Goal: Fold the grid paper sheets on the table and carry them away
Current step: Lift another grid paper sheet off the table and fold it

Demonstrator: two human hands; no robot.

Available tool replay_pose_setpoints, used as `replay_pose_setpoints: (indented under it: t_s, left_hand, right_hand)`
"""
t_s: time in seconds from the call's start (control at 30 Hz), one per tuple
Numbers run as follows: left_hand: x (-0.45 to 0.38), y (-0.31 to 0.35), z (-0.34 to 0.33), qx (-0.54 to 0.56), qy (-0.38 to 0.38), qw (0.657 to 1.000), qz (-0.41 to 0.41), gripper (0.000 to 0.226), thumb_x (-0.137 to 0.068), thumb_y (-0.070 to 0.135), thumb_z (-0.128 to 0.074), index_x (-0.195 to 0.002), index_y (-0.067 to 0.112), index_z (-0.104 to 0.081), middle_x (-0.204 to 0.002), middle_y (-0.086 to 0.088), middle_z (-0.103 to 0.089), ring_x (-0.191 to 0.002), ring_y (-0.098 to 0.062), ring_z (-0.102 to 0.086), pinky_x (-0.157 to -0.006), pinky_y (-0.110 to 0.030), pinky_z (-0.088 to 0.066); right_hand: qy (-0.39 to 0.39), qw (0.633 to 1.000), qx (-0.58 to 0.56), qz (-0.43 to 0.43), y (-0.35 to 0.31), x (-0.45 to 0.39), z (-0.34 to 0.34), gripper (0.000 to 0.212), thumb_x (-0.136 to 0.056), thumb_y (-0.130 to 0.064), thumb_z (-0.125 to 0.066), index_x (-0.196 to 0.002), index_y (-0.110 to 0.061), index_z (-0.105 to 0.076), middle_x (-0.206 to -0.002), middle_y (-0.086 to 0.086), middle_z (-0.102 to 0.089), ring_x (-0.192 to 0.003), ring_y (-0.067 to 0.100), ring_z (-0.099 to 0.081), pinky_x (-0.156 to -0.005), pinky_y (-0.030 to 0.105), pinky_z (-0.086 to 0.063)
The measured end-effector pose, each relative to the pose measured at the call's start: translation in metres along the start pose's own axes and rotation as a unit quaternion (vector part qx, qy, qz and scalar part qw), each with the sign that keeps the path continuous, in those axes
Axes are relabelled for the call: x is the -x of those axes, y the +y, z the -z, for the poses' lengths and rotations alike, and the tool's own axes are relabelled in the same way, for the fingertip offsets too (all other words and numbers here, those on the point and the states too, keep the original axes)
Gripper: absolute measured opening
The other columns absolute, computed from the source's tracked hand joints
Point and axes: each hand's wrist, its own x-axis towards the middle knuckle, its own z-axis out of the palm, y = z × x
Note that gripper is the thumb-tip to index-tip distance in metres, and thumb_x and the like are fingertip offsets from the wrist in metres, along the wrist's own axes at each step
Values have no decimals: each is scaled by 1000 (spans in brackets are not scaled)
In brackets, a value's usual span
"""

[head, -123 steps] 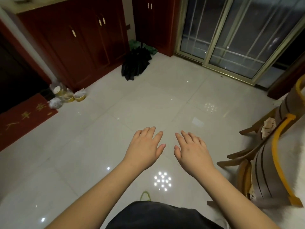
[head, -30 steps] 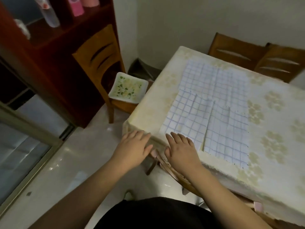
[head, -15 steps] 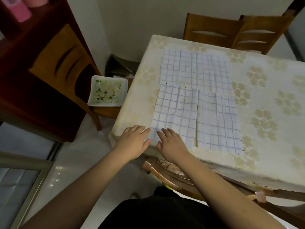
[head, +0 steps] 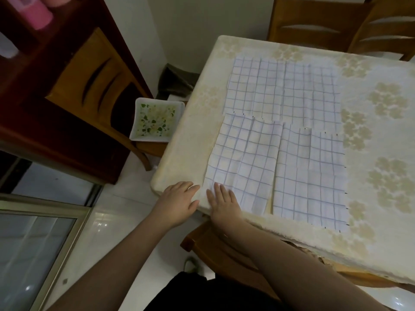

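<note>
A cream flowered surface (head: 186, 140) fills the right. The left hand (head: 177, 202) rests flat at its near corner, fingers (head: 187, 187) straight and together. Just right, the right hand (head: 223, 202) presses spread fingers (head: 216, 187) onto the nearest grid paper sheet (head: 244, 162); more sheets (head: 310, 171) lie beyond and right.

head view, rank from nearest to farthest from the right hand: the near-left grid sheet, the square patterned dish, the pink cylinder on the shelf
1. near-left grid sheet: the right hand rests its fingers on its near corner, at the table edge.
2. square patterned dish: off to the left, on a chair seat beside the table.
3. pink cylinder: far upper left, on the dark shelf.
</note>
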Motion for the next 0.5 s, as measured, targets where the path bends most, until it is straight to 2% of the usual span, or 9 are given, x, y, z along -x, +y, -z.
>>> replay_pose_setpoints:
  t_s: [0.13, 0.23, 0.33, 0.4, 0.5]
  left_hand:
    - [-6, 4, -9, 6, 2, 1000, -2, 51, -101, 39, -37, -149, 23, -33, -153, 1, -37, -140, -16, -33, -113, -34, -28]
    - [-10, 5, -12, 39, 26, 999, -24, 51, -102, 41, -30, -148, 21, -35, -151, 1, -40, -137, -14, -36, -111, -33, -30]
    - [-17, 5, -16, 66, 61, 994, -57, 64, -94, 49, -13, -147, 21, -37, -147, 2, -45, -133, -13, -41, -108, -31, -34]
    - [-23, 5, -19, 86, 91, 989, -77, 65, -94, 48, -13, -148, 20, -37, -147, 2, -46, -133, -13, -43, -108, -31, -34]
    - [-31, 9, -17, 117, 119, 980, -112, 56, -97, 41, -24, -145, 18, -42, -144, 0, -48, -131, -16, -45, -106, -31, -35]
  right_hand:
    - [25, 1000, 1, 18, 8, -1, -3, 66, -104, -31, -23, -153, -11, 16, -161, 9, 22, -149, 27, 18, -121, 47, 8]
    - [67, 994, -79, 39, 16, -1, -3, 64, -100, -35, -15, -156, -13, 6, -164, 6, 11, -152, 24, 9, -123, 47, 1]
    - [122, 979, -158, 42, 19, 8, 1, 75, -87, -41, -4, -157, -16, 0, -165, 2, 3, -152, 20, 1, -124, 43, -3]
    - [157, 969, -190, 34, 22, 17, 4, 74, -87, -39, -9, -157, -16, -3, -165, 2, -1, -152, 17, -3, -123, 41, -7]
    - [199, 958, -207, 22, 30, 30, 8, 68, -93, -25, -23, -157, -13, -4, -165, 6, -8, -152, 18, -9, -122, 46, -16]
